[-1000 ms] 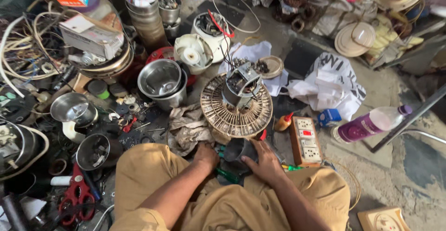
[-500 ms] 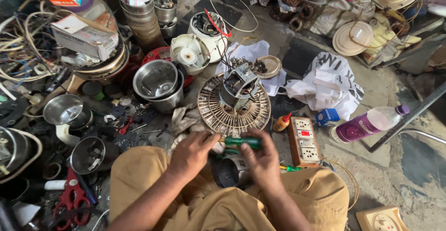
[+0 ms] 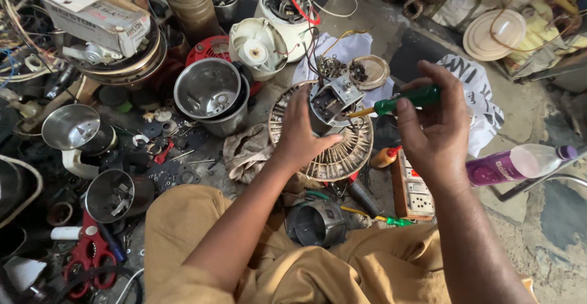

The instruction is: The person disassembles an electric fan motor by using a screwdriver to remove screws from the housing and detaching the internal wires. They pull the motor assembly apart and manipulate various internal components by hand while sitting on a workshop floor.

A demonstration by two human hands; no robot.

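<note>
The left hand [image 3: 302,134] rests on the round finned motor base [image 3: 333,142] that sits on the floor in front of the person's knees, its fingers [image 3: 287,105] spread narrowly and curved around the grey metal motor block [image 3: 333,99] that stands in the middle of the base, thumb pressed toward the block's near side. The right hand [image 3: 437,129] holds a green-handled screwdriver [image 3: 397,101], fingers closed around the handle, with the yellowish shaft pointing left so that its tip meets the right side of the motor block. Half a second earlier both hands were lower, close together just above the lap, with the screwdriver held level between them and well short of the motor; now both hands have risen and parted, the left onto the base and the right bringing the tool across to the block. 1 second ago the hands lay lower still, against the lap. Just below the base a dark cylindrical metal housing [image 3: 315,223] lies on the floor between the knees. To the right, a white switch and socket board [image 3: 413,191] lies beside the right forearm, and a purple plastic bottle [image 3: 516,163] lies on its side beyond it. To the left, a steel jar [image 3: 211,93] stands upright near a crumpled rag [image 3: 247,151].
</note>
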